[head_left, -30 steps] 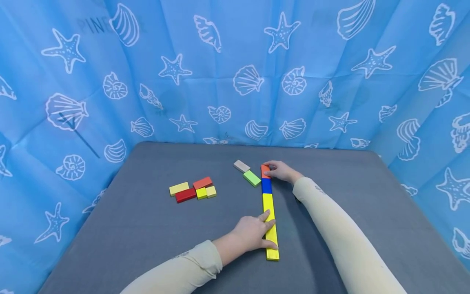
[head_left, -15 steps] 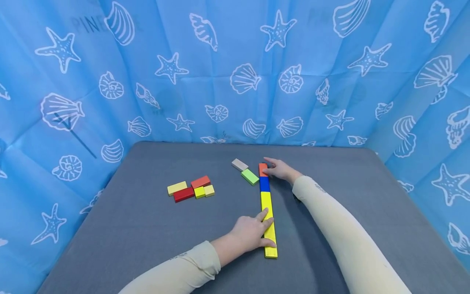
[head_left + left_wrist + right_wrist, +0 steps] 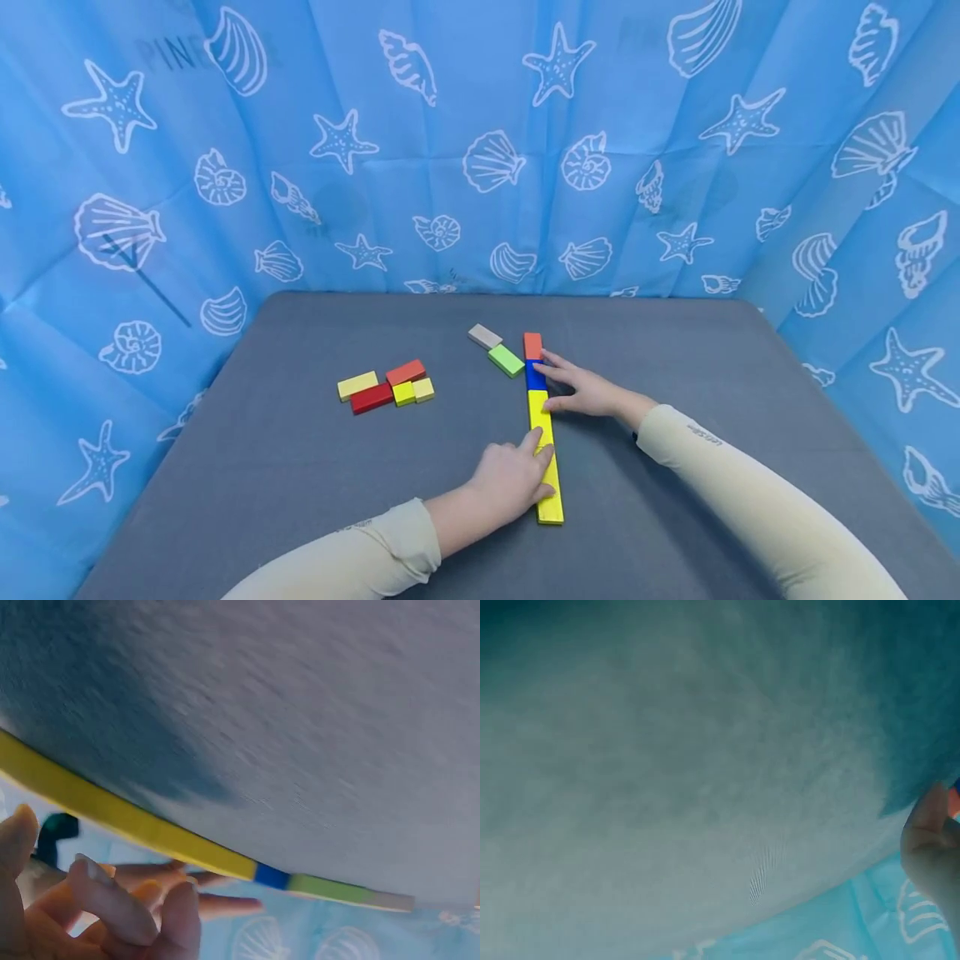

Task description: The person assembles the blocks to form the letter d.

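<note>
A straight row runs away from me in the head view: a long yellow block (image 3: 553, 508), a blue block (image 3: 535, 379) and an orange block (image 3: 532, 345) at the far end, end to end. My left hand (image 3: 504, 477) rests over the yellow block, its index finger extended along the top and thumb near its lower part. From the right, my right hand (image 3: 588, 392) reaches to the row with fingers spread, touching near the blue block and the yellow block's far end. In the left wrist view the yellow block (image 3: 127, 821) passes behind the left fingers (image 3: 105, 900). Only part of the right hand (image 3: 934, 847) shows in the right wrist view.
Left of the row, a green block (image 3: 506, 361) touches a pale grey block (image 3: 485, 337). Farther left lie a dark red block (image 3: 372, 399), an orange-red block (image 3: 406, 372) and several yellow ones, clustered on the grey table (image 3: 300, 483). A blue shell-print curtain (image 3: 450, 125) stands behind.
My right hand has left the orange block and come nearer along the row, to the blue block and the yellow block's far end. The left hand stays on the yellow block.
</note>
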Available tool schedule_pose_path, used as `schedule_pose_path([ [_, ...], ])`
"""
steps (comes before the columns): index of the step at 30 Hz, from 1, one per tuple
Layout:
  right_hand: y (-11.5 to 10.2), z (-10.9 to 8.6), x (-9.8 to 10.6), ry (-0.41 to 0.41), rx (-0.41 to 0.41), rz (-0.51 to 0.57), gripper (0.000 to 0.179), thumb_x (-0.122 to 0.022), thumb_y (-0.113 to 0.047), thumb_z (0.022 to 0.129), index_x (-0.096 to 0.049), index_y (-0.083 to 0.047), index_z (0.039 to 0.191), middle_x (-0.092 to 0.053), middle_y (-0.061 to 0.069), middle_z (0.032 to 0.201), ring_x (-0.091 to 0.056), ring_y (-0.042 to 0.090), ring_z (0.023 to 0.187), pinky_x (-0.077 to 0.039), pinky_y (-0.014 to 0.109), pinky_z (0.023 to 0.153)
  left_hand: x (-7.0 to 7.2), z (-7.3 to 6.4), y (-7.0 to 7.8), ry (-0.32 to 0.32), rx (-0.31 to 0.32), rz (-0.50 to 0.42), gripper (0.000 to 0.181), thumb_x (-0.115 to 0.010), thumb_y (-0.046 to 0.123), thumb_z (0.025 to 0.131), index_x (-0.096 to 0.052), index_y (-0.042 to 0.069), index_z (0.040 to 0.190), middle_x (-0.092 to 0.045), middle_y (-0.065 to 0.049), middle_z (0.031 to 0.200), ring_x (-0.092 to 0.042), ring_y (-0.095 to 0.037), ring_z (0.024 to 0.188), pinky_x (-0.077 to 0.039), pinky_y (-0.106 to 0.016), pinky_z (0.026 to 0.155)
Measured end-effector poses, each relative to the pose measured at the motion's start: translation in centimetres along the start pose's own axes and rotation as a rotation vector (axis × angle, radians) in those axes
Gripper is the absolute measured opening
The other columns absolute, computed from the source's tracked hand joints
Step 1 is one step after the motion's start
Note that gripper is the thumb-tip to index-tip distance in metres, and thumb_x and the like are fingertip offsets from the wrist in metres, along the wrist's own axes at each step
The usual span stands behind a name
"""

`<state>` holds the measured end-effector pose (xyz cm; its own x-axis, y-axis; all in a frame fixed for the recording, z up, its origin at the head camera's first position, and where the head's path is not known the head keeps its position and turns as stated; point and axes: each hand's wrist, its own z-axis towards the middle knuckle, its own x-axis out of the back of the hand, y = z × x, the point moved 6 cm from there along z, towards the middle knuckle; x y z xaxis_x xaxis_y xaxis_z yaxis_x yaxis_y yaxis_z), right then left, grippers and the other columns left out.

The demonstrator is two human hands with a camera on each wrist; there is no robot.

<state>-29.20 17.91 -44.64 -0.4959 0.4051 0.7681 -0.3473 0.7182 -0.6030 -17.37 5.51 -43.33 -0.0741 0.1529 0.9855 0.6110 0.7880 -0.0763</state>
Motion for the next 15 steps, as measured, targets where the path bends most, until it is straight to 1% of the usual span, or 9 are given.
schedule_pose_path([
  [2, -0.3, -0.6, -0.4, -0.023, 0.005, -0.017, 0.074, -0.065, -0.040, 0.092, -0.032, -0.012, 0.153, -0.011, 0.013, 0.161, -0.015, 0.041, 0.144, -0.020, 0.063, 0.108, 0.4, 0.0, -1.2, 0.043, 0.017, -0.044, 0.056, -0.065, 0.050, 0.090, -0.056, 0.023, 0.138, -0.049, -0.003, 0.142, -0.067, -0.013, 0.081, -0.052, -0.028, 0.066],
  [5, -0.7, -1.1, -0.8, -0.048, 0.008, -0.043, 0.075, -0.065, -0.042, 0.092, -0.032, -0.015, 0.153, -0.011, 0.009, 0.162, -0.016, 0.039, 0.145, -0.020, 0.063, 0.108, 0.6, 0.7, -4.0, 0.103, 0.064, -0.121, 0.054, -0.066, 0.042, 0.091, -0.056, 0.018, 0.138, -0.050, -0.007, 0.142, -0.068, -0.016, 0.090, -0.054, -0.031, 0.072],
  [6, -0.8, -1.2, -0.9, -0.051, 0.009, -0.046, 0.075, -0.066, -0.042, 0.091, -0.032, -0.016, 0.153, -0.011, 0.008, 0.162, -0.016, 0.038, 0.145, -0.020, 0.062, 0.108, 0.5, 1.0, -5.1, 0.122, 0.082, -0.143, 0.053, -0.066, 0.040, 0.092, -0.055, 0.017, 0.139, -0.049, -0.008, 0.142, -0.068, -0.017, 0.095, -0.054, -0.033, 0.074],
  [8, -1.2, -1.3, -1.0, -0.050, 0.027, -0.060, 0.075, -0.065, -0.042, 0.091, -0.033, -0.014, 0.153, -0.012, 0.010, 0.162, -0.018, 0.039, 0.144, -0.021, 0.062, 0.108, 0.3, 1.8, -7.1, 0.154, 0.117, -0.175, 0.053, -0.066, 0.036, 0.093, -0.053, 0.017, 0.140, -0.047, -0.008, 0.145, -0.067, -0.018, 0.099, -0.054, -0.033, 0.073],
  [10, -1.4, -1.4, -1.2, -0.056, 0.025, -0.073, 0.075, -0.065, -0.044, 0.091, -0.033, -0.014, 0.153, -0.013, 0.009, 0.162, -0.019, 0.038, 0.144, -0.021, 0.063, 0.108, 0.0, 2.8, -8.6, 0.179, 0.134, -0.180, 0.054, -0.065, 0.035, 0.094, -0.050, 0.018, 0.143, -0.044, -0.008, 0.148, -0.067, -0.019, 0.097, -0.053, -0.031, 0.069],
  [12, -1.4, -1.4, -1.5, -0.066, 0.025, -0.093, 0.076, -0.065, -0.044, 0.091, -0.033, -0.013, 0.153, -0.013, 0.010, 0.162, -0.019, 0.039, 0.144, -0.019, 0.066, 0.107, -0.2, 3.8, -9.5, 0.200, 0.127, -0.179, 0.055, -0.065, 0.034, 0.094, -0.048, 0.019, 0.145, -0.040, -0.008, 0.150, -0.067, -0.019, 0.089, -0.052, -0.029, 0.063],
  [15, -1.3, -1.5, -1.8, -0.076, 0.010, -0.109, 0.076, -0.065, -0.044, 0.091, -0.033, -0.014, 0.152, -0.014, 0.010, 0.161, -0.019, 0.038, 0.144, -0.014, 0.070, 0.105, -0.5, 5.4, -10.1, 0.195, 0.103, -0.142, 0.057, -0.062, 0.035, 0.096, -0.043, 0.021, 0.148, -0.034, -0.008, 0.154, -0.066, -0.018, 0.081, -0.051, -0.028, 0.061],
])
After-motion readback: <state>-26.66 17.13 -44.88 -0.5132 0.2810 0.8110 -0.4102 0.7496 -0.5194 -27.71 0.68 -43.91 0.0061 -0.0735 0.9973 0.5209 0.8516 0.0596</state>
